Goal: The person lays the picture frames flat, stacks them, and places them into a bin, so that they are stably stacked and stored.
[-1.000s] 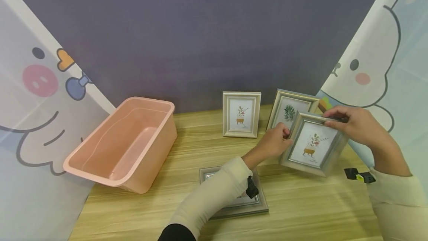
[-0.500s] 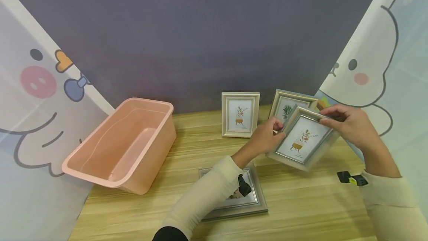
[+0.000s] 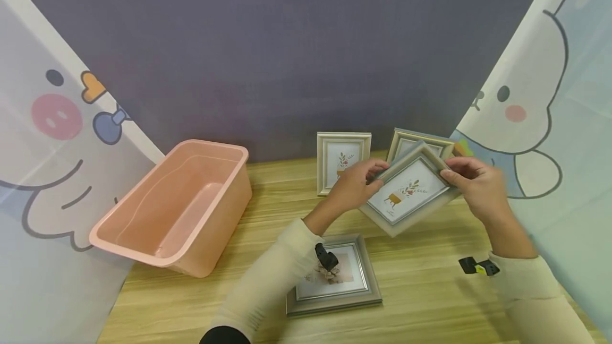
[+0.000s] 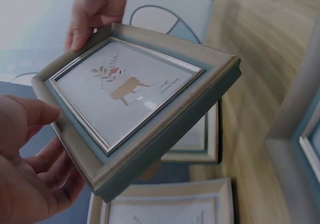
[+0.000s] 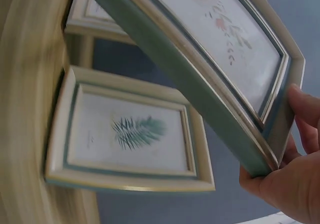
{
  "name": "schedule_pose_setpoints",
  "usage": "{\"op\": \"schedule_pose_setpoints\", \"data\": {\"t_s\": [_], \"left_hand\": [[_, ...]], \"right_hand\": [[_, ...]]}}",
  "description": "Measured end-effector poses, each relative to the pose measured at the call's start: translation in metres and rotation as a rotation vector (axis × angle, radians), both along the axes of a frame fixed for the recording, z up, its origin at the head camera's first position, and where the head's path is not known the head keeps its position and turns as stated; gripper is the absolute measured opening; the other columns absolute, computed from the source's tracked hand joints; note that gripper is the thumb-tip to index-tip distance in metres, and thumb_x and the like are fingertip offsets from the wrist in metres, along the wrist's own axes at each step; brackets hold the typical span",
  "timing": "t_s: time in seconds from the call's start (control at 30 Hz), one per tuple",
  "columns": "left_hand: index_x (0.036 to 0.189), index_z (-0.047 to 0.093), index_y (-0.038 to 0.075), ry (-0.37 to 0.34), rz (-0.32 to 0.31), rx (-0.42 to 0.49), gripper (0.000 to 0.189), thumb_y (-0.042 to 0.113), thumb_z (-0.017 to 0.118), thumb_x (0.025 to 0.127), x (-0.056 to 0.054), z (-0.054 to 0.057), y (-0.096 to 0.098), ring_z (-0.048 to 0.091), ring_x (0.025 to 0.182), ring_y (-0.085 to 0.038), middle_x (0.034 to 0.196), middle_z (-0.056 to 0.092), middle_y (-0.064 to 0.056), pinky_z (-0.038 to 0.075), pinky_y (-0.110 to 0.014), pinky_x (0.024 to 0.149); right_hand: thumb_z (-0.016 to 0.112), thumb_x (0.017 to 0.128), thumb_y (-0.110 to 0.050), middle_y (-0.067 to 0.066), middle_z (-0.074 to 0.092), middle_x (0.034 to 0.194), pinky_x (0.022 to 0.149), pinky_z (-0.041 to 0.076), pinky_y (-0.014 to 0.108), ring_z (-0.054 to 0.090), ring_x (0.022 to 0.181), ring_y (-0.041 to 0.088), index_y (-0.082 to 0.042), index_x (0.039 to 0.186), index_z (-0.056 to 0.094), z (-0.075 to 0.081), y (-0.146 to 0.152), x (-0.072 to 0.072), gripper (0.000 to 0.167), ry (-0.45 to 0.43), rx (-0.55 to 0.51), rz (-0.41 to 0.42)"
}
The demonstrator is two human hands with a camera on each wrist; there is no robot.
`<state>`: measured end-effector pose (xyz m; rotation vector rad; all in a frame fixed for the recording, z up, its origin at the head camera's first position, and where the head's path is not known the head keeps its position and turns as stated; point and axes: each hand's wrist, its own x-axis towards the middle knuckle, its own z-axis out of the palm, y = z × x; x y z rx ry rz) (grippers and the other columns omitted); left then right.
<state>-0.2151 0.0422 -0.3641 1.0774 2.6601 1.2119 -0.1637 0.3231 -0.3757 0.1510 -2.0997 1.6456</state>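
Note:
A grey-silver picture frame (image 3: pixel 406 198) with a potted-plant print is held up, tilted, above the table. My left hand (image 3: pixel 351 185) grips its left edge, thumb on the front and fingers behind, as the left wrist view shows. At the opposite upper corner, my right hand (image 3: pixel 478 187) pinches the frame between thumb and fingers. Behind it stands a cream picture frame (image 5: pixel 130 129) with a green leaf print, mostly covered in the head view. Another cream picture frame (image 3: pixel 330 148) with a potted-plant print stands upright at the back, partly behind my left hand.
A larger grey picture frame (image 3: pixel 365 280) lies flat on the wooden table (image 3: pixel 430 296), partly under my left sleeve. On the left stands a pink plastic bin (image 3: pixel 227 216). A dark backdrop (image 3: pixel 287 68) rises behind the table, with cartoon-printed sheets (image 3: pixel 530 78) at the sides.
Both hands have carried the held frame left and slightly up, turning it clockwise so it tilts more. The left forearm has moved left, uncovering more of the flat frame.

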Motion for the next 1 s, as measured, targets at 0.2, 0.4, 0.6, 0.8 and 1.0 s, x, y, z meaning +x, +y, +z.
{"op": "schedule_pose_setpoints", "data": {"t_s": [0.2,0.4,0.6,0.8,1.0], "left_hand": [[0.145,0.057,0.026,0.061,0.005,-0.049,0.045,0.017,0.063,0.101,0.001,0.005,-0.021,0.063,0.119,-0.017,0.137,0.064,-0.001,0.054,-0.033,0.096],[0.142,0.061,0.026,0.069,0.042,-0.02,0.044,0.015,0.063,0.099,0.001,0.0,-0.04,0.06,0.107,-0.015,0.135,0.064,-0.002,0.051,-0.029,0.083],[0.135,0.067,0.022,0.015,0.074,0.065,0.04,0.011,0.063,0.097,0.002,-0.007,-0.058,0.059,0.101,-0.018,0.134,0.066,-0.006,0.051,-0.025,0.073],[0.136,0.067,0.019,-0.024,0.083,0.107,0.04,0.009,0.063,0.097,0.004,-0.019,-0.07,0.062,0.108,-0.019,0.135,0.066,-0.004,0.053,-0.025,0.079],[0.129,0.071,0.017,-0.015,0.135,0.165,0.034,0.009,0.065,0.097,0.005,-0.019,-0.08,0.067,0.101,-0.02,0.132,0.07,-0.001,0.055,-0.024,0.07]], "right_hand": [[0.07,0.087,0.014,-0.008,0.071,0.085,0.064,0.052,0.01,0.063,0.077,0.002,-0.009,0.097,0.077,-0.008,-0.015,-0.004,0.025,0.053,-0.277,0.111],[0.07,0.087,0.013,-0.007,0.07,0.091,0.07,0.054,0.009,0.066,0.083,0.002,-0.009,0.096,0.077,-0.013,-0.023,-0.002,0.025,0.042,-0.381,0.106],[0.072,0.088,0.009,-0.007,0.069,0.098,0.078,0.055,0.009,0.067,0.088,0.003,-0.012,0.095,0.077,-0.021,-0.031,-0.001,0.023,0.002,-0.449,0.109],[0.072,0.088,0.009,-0.01,0.069,0.097,0.078,0.054,0.009,0.065,0.087,0.003,-0.014,0.093,0.077,-0.028,-0.037,-0.001,0.024,-0.026,-0.442,0.08],[0.07,0.089,0.012,-0.009,0.071,0.091,0.072,0.057,0.013,0.069,0.082,0.002,-0.013,0.091,0.077,-0.033,-0.045,-0.003,0.026,-0.052,-0.552,0.121]]}}
